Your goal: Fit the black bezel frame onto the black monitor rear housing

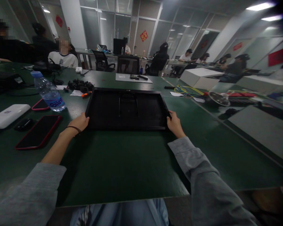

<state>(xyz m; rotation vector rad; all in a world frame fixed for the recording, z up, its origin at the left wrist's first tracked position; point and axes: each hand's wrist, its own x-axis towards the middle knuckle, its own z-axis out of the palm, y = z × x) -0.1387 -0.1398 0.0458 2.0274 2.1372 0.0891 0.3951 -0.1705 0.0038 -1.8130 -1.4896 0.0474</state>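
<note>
Head view | black panel [103, 110], apparently tray-like | held between both hands [82, 121]

Dim overall, bright ceiling lights [260, 6] upper right, faint tabletop [132, 163] glare, stretched, blurry edges.

Some fingers of the left hand [79, 122] and right hand [175, 124] are out of sight under the black rimmed panel [103, 113], its rim mark [128, 90] too tiny to read! Far right, the picture's edge chops the pale box [264, 135].
</note>
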